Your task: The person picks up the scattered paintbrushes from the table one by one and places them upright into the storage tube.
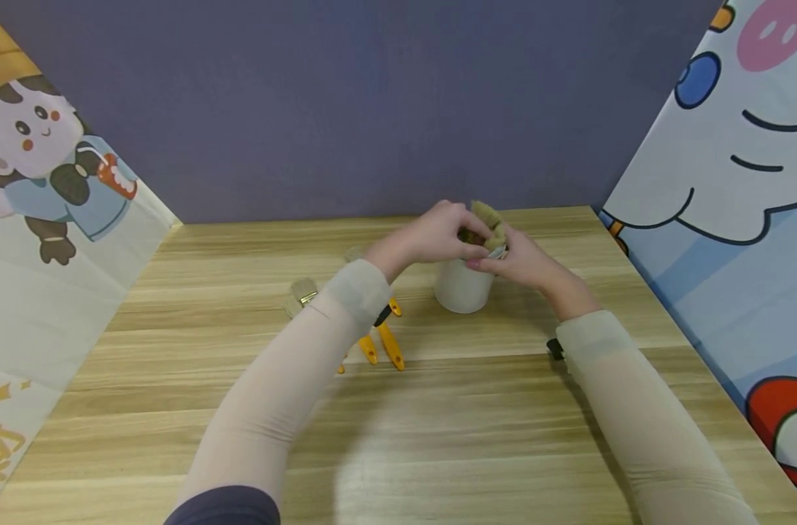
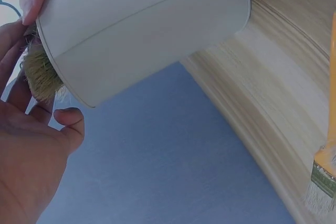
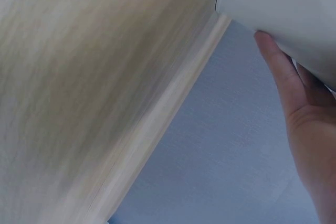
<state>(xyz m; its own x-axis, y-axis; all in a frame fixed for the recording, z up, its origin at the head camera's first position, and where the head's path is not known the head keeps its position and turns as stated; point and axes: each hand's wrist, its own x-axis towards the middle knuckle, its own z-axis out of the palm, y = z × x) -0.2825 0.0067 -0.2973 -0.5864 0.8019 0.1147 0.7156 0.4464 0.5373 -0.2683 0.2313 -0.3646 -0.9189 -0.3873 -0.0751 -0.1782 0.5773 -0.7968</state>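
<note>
White container (image 1: 462, 284) is right of center in the head view, on the wood-grain table (image 1: 451, 437), open end up. Can't tell if the base sits flush.

Right hand (image 1: 532, 262) grips the container near its top: thumb on the near side, fingers round the far side. Right wrist view has a finger against the container wall.

Left hand (image 1: 437, 233) is at the container mouth, fingers bent over the tan bristles (image 2: 42, 74) poking out there. Thumb is just beside them in the left wrist view. Can't tell if that hand is pinching the bristles or only touching.

Paintbrushes (image 1: 389, 343) with orange handles lie left of the container, partly hidden under the left sleeve (image 1: 286, 372). Dark panel (image 1: 372, 109) across the top of the frame, cartoon sheets (image 1: 713, 168) down the left and right edges.
</note>
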